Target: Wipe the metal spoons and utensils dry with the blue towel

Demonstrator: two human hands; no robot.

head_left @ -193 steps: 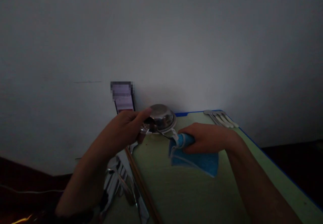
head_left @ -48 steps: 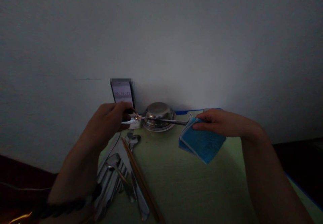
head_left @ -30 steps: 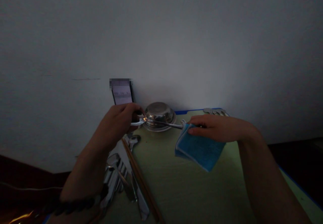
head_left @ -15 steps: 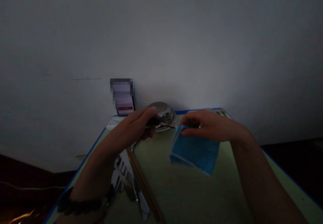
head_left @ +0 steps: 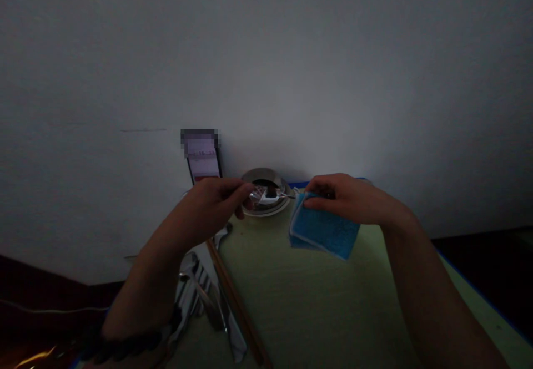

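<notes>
My left hand (head_left: 222,200) pinches one end of a shiny metal spoon (head_left: 270,197) between thumb and fingers. The spoon lies roughly level, and its thin shaft runs to the right into a folded blue cloth (head_left: 325,230) with white edges, which looks like a disposable face mask. Closed around the top of this cloth is my right hand (head_left: 337,194), so the spoon's far end is hidden. Just behind the spoon, by the wall, stands a round metal dish (head_left: 264,175); the spoon overlaps it in view.
A phone (head_left: 204,161) leans on the wall at the back left. Left of centre on the green table (head_left: 316,313) lie several metal utensils (head_left: 212,302) and brown wooden chopsticks (head_left: 237,297). The wall (head_left: 291,69) borders the table's back edge.
The left hand has shifted slightly left, and the spoon's shiny part now shows where a dark handle-like shape was. The right hand and blue cloth have risen a little.
</notes>
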